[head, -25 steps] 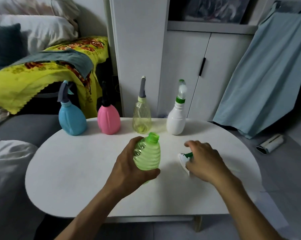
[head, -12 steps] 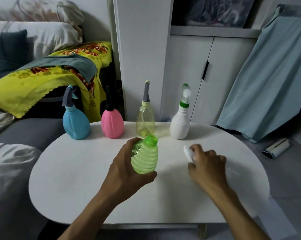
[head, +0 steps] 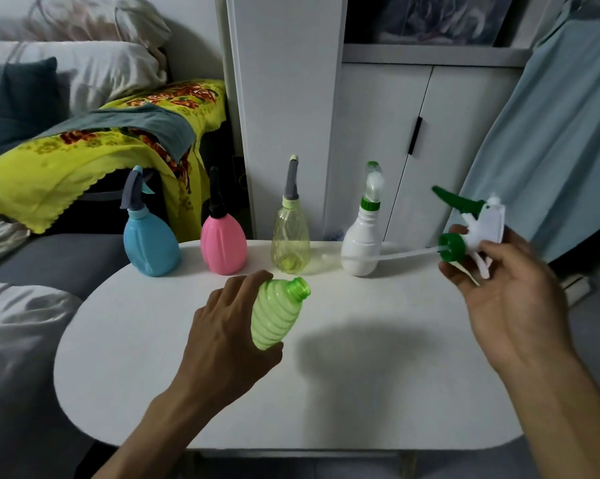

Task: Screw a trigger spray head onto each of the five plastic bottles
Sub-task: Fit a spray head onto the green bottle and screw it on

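At lower centre, the left hand (head: 229,340) gripped the ribbed green bottle (head: 276,314), now tilted rightward above the table (head: 360,392). The right hand (head: 509,292) had lifted the white-and-green trigger spray head (head: 478,226) to the right edge, pinched in its fingers. Behind stood four capped bottles (head: 222,245).
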The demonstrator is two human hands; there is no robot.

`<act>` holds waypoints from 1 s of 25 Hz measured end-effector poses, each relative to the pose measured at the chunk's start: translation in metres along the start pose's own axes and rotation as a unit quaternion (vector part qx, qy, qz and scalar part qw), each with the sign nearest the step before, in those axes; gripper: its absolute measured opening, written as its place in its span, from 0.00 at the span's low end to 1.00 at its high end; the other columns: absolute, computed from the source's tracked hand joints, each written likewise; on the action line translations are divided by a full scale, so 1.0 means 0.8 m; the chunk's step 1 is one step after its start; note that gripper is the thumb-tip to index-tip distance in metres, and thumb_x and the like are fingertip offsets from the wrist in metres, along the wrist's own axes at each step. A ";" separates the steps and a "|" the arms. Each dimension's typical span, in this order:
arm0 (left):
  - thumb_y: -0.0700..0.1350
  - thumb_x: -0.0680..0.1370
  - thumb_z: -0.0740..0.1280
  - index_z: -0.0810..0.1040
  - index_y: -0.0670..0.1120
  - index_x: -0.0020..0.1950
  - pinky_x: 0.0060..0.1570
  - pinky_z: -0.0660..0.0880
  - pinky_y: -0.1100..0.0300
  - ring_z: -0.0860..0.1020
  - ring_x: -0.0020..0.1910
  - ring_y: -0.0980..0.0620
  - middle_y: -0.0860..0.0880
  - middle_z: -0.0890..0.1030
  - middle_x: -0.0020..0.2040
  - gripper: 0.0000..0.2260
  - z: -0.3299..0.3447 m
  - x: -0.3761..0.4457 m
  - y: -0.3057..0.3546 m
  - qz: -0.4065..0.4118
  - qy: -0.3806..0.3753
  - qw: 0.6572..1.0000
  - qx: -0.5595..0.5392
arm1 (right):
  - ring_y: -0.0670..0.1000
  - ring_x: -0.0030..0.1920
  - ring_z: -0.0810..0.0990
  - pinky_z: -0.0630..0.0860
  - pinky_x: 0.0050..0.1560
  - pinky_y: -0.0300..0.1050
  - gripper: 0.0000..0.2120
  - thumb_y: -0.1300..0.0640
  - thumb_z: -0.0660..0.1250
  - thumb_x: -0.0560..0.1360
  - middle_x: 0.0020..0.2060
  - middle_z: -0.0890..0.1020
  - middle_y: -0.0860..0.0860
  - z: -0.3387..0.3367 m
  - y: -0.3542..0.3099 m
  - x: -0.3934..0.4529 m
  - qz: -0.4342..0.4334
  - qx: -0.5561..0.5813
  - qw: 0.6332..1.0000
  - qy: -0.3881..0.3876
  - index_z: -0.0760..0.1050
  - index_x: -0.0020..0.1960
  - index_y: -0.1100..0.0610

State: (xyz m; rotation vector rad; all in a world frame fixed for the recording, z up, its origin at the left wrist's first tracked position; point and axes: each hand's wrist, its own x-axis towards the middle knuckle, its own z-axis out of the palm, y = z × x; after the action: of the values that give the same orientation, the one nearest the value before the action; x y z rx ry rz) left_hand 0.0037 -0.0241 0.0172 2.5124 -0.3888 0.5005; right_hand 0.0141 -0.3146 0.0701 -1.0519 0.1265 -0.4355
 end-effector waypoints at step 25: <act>0.48 0.61 0.81 0.72 0.45 0.71 0.54 0.75 0.43 0.76 0.58 0.39 0.43 0.77 0.64 0.40 -0.004 -0.005 0.014 0.030 -0.032 0.995 0.092 | 0.53 0.54 0.85 0.80 0.44 0.40 0.18 0.67 0.66 0.77 0.50 0.88 0.51 0.058 0.078 -0.064 0.029 -0.155 0.973 -0.168 0.73 0.64 0.51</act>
State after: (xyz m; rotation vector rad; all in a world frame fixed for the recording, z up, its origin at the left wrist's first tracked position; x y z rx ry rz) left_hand -0.0050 -0.0309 0.0233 2.7079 -0.4630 0.4995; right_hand -0.0001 -0.2300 0.0345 -1.4113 -0.0802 -0.1803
